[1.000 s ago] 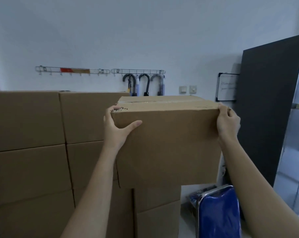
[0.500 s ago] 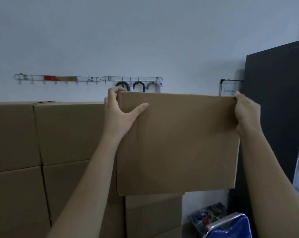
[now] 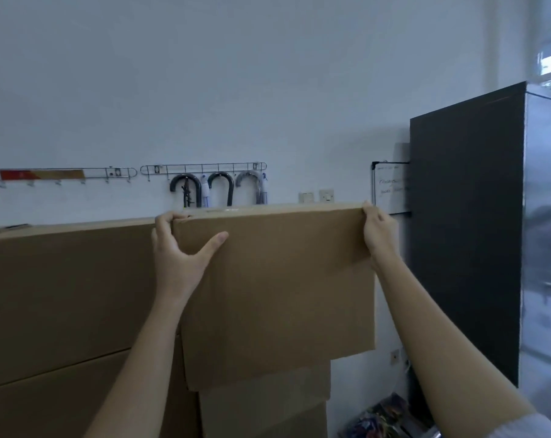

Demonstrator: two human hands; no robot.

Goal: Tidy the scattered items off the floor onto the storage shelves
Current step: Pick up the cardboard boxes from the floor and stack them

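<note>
Cardboard box (image 3: pixel 277 289) fills the centre of the frame, held up at about head height with both hands at its upper corners. At the top left corner the left hand (image 3: pixel 176 257) grips it, fingers hooked over the top edge and the thumb spread across the front face; at the top right corner the right hand (image 3: pixel 378 235) holds the edge, fingers curled round it, though how far they reach over the back cannot be seen. The box sits just beside a wall of stacked cartons (image 3: pixel 65 295) on the left of the frame, its top edge slightly above theirs, and its bottom overlaps a narrower column of cartons (image 3: pixel 264 403) below; whether it rests on that column or hangs just above it I cannot tell. Behind, along the wall, a wire hook rail (image 3: pixel 201 168) carries umbrella handles (image 3: pixel 219 188), a small whiteboard (image 3: pixel 389 188) hangs at centre right, and a tall dark cabinet (image 3: pixel 467 232) stands at the right of the frame. The step in hand looks like placing this box on top of the stack. The next move probably calls for settling it squarely on the column, flush against the neighbouring cartons, then sliding the fingers out from the corners without tipping it.
</note>
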